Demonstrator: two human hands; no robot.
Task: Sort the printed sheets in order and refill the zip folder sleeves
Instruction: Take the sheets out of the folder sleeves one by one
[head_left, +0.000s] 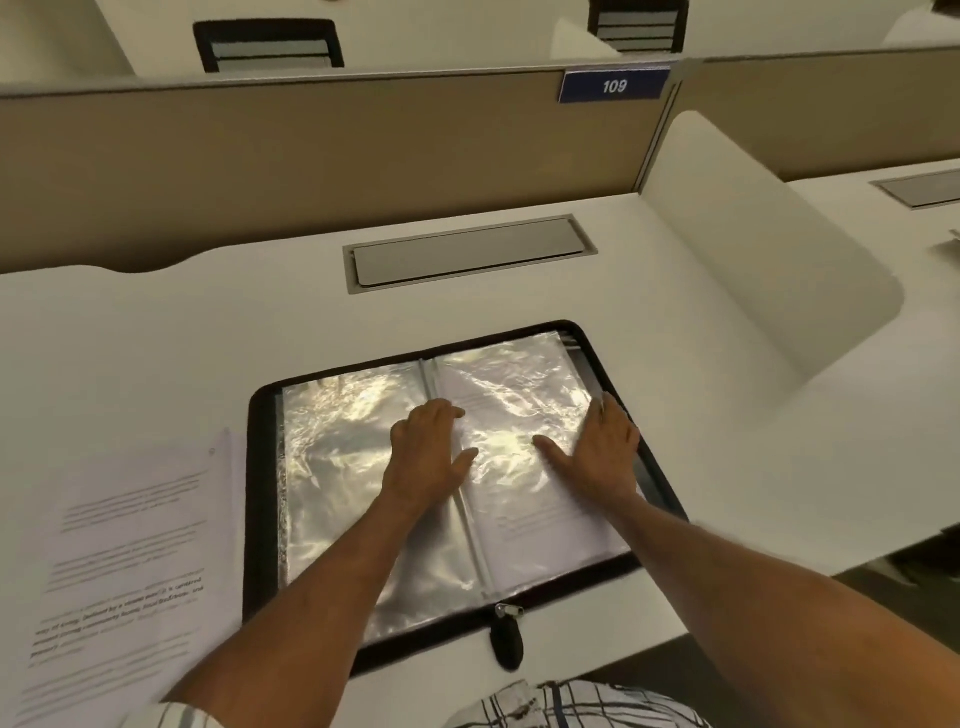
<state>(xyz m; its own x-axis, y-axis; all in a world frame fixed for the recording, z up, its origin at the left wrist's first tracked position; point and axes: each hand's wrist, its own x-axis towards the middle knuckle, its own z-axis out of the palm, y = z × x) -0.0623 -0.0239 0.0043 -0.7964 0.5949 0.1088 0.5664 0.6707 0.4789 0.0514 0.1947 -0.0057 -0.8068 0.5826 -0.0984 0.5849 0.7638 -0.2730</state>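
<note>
Black zip pull (506, 642) nearest, at the front edge of the zip folder (260, 467). Lies spread open on the white desk (208, 338). Just beside it on the left, printed sheets (130, 545) in a loose stack. On the glossy sleeves (332, 467), both hands flat, gripping nothing: left hand (431, 452) by the spine, fingertips slightly bent; right hand (605, 452) splayed at the outer edge of a filled sleeve. Farther back, a grey hatch (467, 254), then a tan partition (311, 145) with a blue 109 plate (614, 85).
</note>
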